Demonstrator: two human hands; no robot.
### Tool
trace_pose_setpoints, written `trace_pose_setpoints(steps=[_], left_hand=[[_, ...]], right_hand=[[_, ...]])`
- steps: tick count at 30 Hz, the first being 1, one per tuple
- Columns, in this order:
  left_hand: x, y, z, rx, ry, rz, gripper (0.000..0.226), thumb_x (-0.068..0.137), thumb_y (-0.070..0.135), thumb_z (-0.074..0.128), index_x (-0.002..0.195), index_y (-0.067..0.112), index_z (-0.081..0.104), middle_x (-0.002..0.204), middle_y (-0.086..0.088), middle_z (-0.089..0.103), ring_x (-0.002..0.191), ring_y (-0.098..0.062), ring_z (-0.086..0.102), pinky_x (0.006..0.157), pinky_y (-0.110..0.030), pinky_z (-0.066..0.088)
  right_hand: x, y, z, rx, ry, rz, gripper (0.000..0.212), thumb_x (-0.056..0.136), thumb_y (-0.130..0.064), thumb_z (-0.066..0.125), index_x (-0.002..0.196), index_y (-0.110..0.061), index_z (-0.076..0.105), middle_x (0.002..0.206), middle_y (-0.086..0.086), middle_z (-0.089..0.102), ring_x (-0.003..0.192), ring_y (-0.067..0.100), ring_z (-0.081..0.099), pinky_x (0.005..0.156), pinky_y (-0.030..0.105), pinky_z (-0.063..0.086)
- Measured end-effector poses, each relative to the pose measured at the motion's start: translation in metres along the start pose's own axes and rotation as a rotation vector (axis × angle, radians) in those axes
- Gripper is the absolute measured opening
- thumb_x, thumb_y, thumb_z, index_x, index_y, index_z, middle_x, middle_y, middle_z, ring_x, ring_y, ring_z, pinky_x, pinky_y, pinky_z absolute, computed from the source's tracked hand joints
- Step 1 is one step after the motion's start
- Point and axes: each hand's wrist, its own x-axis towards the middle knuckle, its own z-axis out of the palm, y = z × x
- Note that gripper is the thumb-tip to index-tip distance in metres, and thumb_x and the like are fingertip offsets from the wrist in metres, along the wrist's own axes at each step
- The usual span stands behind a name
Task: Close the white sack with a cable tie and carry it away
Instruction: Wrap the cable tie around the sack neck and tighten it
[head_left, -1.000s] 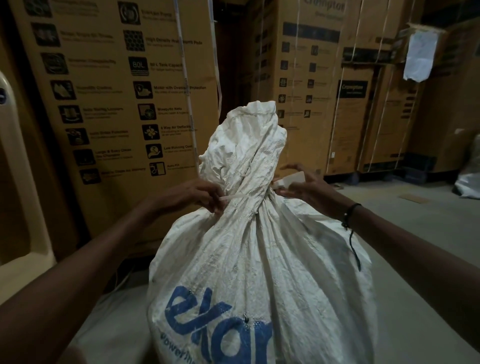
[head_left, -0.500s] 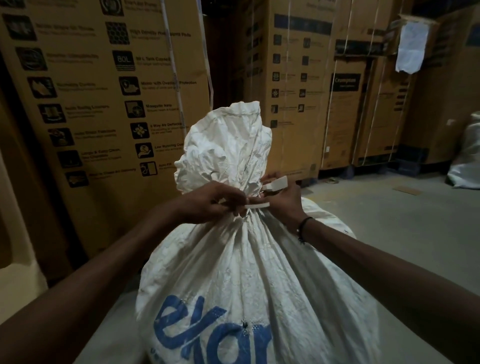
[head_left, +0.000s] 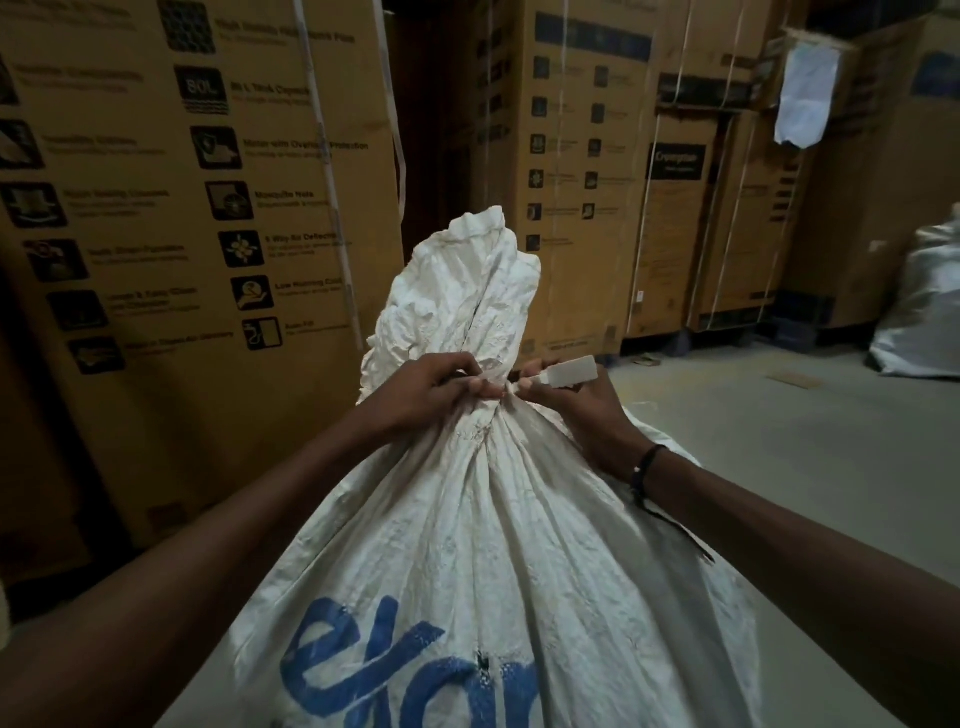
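Note:
A full white sack (head_left: 493, 545) with blue lettering stands upright in front of me, its top gathered into a crumpled neck. A white cable tie (head_left: 563, 375) circles the neck, and its flat tag end sticks out to the right. My left hand (head_left: 431, 387) grips the neck and the tie's strap from the left. My right hand (head_left: 576, 410) pinches the tie by its tag end on the right side of the neck. A dark band sits on my right wrist.
Tall strapped cardboard cartons (head_left: 208, 234) stand close behind the sack and further cartons (head_left: 587, 182) line the back wall. A second pale sack (head_left: 919, 322) leans at the far right. Grey concrete floor (head_left: 779, 441) stretches to the right.
Both hands have closed in on the sack's neck and now meet there. The tie's strap, loose across the front earlier, now sits snug around the neck with the tag end out to the right.

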Motion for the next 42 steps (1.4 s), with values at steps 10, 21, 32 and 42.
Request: trace_pose_setpoints(steps=[10, 21, 32, 42], left_hand=[[0.012, 0.009, 0.003, -0.161, -0.064, -0.110, 0.014, 0.102, 0.019, 0.065, 0.098, 0.017, 0.078, 0.075, 0.024, 0.075, 0.072, 0.013, 0.067, 0.071, -0.015, 0.046], [-0.026, 0.010, 0.014, -0.408, 0.101, -0.096, 0.019, 0.099, 0.027, 0.070, 0.106, 0.016, 0.084, 0.102, 0.000, 0.083, 0.106, -0.020, 0.076, 0.103, -0.044, 0.056], [-0.020, 0.019, 0.017, -0.439, 0.059, -0.078, 0.018, 0.096, 0.022, 0.073, 0.105, 0.009, 0.083, 0.100, -0.005, 0.083, 0.097, -0.014, 0.076, 0.089, -0.024, 0.054], [-0.020, 0.020, 0.015, -0.463, -0.022, -0.063, 0.020, 0.102, 0.018, 0.065, 0.112, 0.010, 0.080, 0.098, -0.009, 0.081, 0.093, -0.012, 0.074, 0.088, -0.022, 0.057]], right_hand=[[-0.013, -0.016, 0.002, -0.049, -0.040, -0.111, 0.024, 0.090, -0.010, 0.087, 0.101, 0.007, 0.074, 0.095, 0.028, 0.078, 0.084, 0.035, 0.079, 0.078, 0.038, 0.064], [-0.018, -0.012, 0.002, -0.004, -0.276, -0.047, 0.017, 0.094, -0.006, 0.081, 0.110, -0.009, 0.074, 0.103, 0.013, 0.075, 0.098, 0.021, 0.072, 0.089, 0.034, 0.060], [-0.015, -0.010, -0.013, -0.062, -0.293, -0.073, 0.024, 0.102, -0.009, 0.071, 0.122, 0.003, 0.064, 0.112, 0.022, 0.074, 0.107, 0.023, 0.074, 0.097, 0.039, 0.059], [-0.014, -0.006, -0.016, 0.023, -0.283, -0.038, 0.025, 0.100, -0.002, 0.070, 0.119, 0.012, 0.065, 0.108, 0.020, 0.074, 0.105, 0.021, 0.073, 0.098, 0.032, 0.059]])
